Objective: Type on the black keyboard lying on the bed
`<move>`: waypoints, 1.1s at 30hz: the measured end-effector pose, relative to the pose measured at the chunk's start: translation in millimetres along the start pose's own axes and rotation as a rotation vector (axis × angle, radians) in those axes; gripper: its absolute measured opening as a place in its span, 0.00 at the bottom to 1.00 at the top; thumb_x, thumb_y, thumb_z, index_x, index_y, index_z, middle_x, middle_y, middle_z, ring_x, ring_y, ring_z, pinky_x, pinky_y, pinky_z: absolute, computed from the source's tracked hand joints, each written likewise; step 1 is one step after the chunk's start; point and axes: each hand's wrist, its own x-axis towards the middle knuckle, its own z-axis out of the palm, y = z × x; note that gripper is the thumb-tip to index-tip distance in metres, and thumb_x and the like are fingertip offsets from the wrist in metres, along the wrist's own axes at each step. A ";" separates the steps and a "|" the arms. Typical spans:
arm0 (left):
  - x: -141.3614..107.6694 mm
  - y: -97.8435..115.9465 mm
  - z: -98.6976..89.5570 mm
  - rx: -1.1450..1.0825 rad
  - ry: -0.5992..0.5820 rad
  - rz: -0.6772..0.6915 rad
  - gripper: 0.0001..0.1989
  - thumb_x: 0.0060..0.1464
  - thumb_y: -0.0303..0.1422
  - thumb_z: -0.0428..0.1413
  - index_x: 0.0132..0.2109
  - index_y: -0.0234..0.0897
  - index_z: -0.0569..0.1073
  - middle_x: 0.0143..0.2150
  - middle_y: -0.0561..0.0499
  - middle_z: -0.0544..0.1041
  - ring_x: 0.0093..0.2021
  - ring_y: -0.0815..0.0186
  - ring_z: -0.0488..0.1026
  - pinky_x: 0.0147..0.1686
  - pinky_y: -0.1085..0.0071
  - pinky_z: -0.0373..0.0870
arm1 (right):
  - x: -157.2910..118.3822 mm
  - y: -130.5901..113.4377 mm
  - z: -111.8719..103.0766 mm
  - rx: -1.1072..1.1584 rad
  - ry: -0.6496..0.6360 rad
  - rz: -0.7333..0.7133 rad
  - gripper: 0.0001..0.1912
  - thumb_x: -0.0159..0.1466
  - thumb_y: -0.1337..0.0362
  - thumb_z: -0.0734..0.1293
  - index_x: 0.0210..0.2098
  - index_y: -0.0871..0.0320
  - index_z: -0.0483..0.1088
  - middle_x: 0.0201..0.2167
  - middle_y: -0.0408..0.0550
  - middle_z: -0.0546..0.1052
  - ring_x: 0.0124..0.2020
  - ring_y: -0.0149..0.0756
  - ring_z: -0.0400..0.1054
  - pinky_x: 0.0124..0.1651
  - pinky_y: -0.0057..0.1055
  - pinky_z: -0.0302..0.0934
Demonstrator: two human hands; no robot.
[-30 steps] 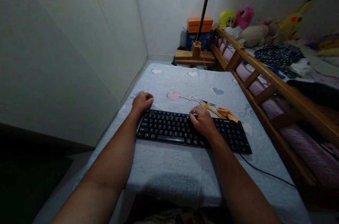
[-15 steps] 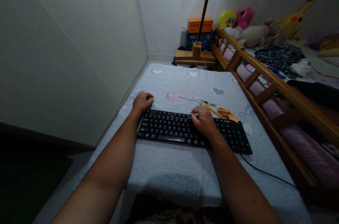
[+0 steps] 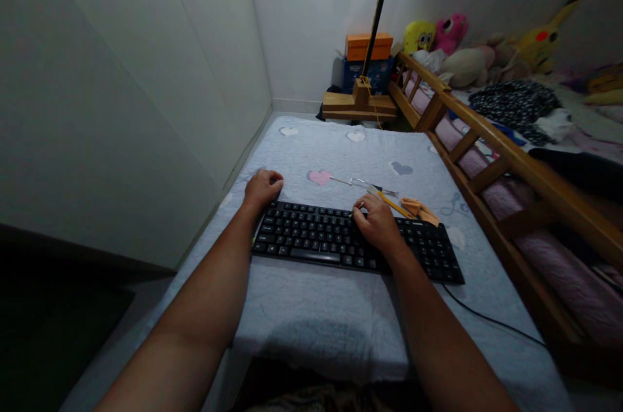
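A black keyboard (image 3: 311, 237) lies across the patterned cloth, its cable leading off to the right. My left hand (image 3: 263, 188) rests by its far left corner with fingers curled in; whatever may be inside them is hidden. Over the right-middle keys sits my right hand (image 3: 376, 220), thumb and forefinger drawn together in a pinch. Anything between those fingertips is too small to make out. Just beyond this hand are a yellow-handled tool (image 3: 395, 204) with a pale flat end, a thin metal tool (image 3: 365, 183) with a dark part, and a folded orange-tan cloth (image 3: 419, 211).
The light-blue cloth with heart prints (image 3: 311, 308) covers the table. A wooden bed rail (image 3: 491, 133) runs along the right, with plush toys (image 3: 452, 32) behind it. A pale cabinet wall (image 3: 146, 74) stands at left. Beyond the far edge are a wooden stand (image 3: 360, 100) and an orange box (image 3: 368, 47).
My right hand has shifted very slightly over the keys. Otherwise the hands, keyboard and tools look the same.
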 end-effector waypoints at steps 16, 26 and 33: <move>-2.1 3.9 -2.3 0.009 0.000 -0.013 0.13 0.62 0.35 0.60 0.48 0.39 0.88 0.50 0.45 0.82 0.51 0.57 0.79 0.57 0.64 0.74 | -0.1 6.6 3.4 0.008 0.024 -0.019 0.10 0.70 0.69 0.68 0.32 0.52 0.76 0.37 0.52 0.83 0.44 0.50 0.75 0.56 0.47 0.68; -2.1 3.6 -2.1 -0.006 -0.002 -0.016 0.13 0.61 0.34 0.60 0.48 0.39 0.88 0.51 0.44 0.82 0.50 0.56 0.79 0.57 0.62 0.75 | -0.3 3.9 0.0 0.020 0.018 -0.014 0.11 0.68 0.69 0.69 0.30 0.51 0.73 0.36 0.51 0.82 0.42 0.48 0.75 0.54 0.45 0.69; -1.7 2.9 -1.6 -0.015 0.005 -0.007 0.12 0.61 0.33 0.60 0.47 0.39 0.88 0.51 0.43 0.82 0.52 0.55 0.80 0.59 0.60 0.75 | -0.6 3.1 -0.5 0.053 0.011 -0.011 0.11 0.67 0.70 0.69 0.29 0.51 0.73 0.33 0.49 0.81 0.39 0.46 0.74 0.50 0.42 0.68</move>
